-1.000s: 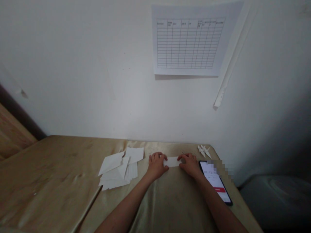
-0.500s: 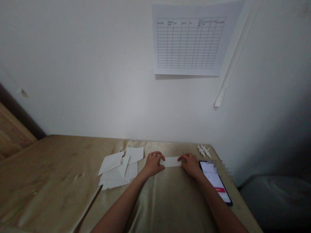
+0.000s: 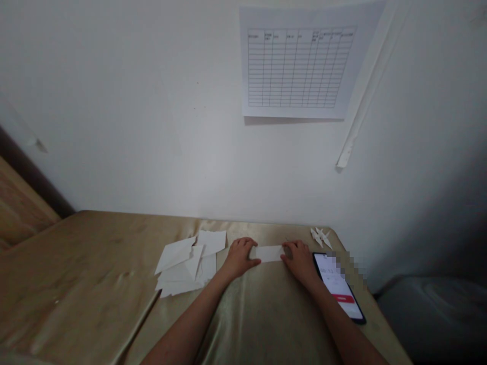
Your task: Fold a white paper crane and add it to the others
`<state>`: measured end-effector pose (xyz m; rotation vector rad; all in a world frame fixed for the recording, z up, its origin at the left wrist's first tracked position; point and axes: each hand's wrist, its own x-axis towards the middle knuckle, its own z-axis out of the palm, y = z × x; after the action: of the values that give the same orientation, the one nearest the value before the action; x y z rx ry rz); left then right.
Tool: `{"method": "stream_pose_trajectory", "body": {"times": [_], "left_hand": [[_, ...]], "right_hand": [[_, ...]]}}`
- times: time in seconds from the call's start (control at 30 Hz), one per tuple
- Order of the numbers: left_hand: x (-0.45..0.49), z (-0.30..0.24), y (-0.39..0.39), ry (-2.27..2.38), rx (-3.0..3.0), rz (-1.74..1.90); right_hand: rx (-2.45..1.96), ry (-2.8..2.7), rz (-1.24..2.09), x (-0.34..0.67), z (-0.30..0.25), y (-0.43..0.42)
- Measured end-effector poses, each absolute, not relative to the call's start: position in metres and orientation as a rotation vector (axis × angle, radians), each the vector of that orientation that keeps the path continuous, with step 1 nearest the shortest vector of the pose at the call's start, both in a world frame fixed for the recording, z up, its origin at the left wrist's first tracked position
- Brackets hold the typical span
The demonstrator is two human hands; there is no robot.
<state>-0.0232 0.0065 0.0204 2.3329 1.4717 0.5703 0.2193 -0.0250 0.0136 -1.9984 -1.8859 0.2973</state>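
A narrow white strip of paper point(image 3: 271, 253), which looks folded, lies crosswise on the tan table cover between my hands. My left hand point(image 3: 240, 256) grips its left end, with the thumb at the near corner and the fingers curled at the far one. At the right end, my right hand point(image 3: 299, 257) holds it the same way, thumb near and index finger far. Loose white paper sheets point(image 3: 178, 276) overlap in a pile left of my left hand. Beyond my right hand sit small folded paper pieces point(image 3: 320, 236), pointed in shape.
A phone point(image 3: 338, 289) with a lit timer screen lies beside my right forearm, near the table's right edge. The white wall point(image 3: 152, 126) rises behind the table point(image 3: 114, 243), with a printed chart point(image 3: 297, 71) on it. A dark seam point(image 3: 140, 324) crosses the cover at left.
The view has shifted slightly. My right thumb has moved a little toward the near edge of the paper strip; both hands stay at its ends.
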Motion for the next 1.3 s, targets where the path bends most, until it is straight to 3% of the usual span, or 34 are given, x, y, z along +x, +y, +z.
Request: {"method": "stream_pose_trajectory", "body": {"times": [0.47,1.3], "left_hand": [[-0.021,0.018,0.010,1.458,2.348,0.570],[-0.018,0.023,0.007,1.328,2.404,0.992]], "right_hand": [[-1.986,-1.879,0.269,0.217,0.017,-0.026],[-1.529,-1.916,0.332,0.214,0.026,-0.029]]}}
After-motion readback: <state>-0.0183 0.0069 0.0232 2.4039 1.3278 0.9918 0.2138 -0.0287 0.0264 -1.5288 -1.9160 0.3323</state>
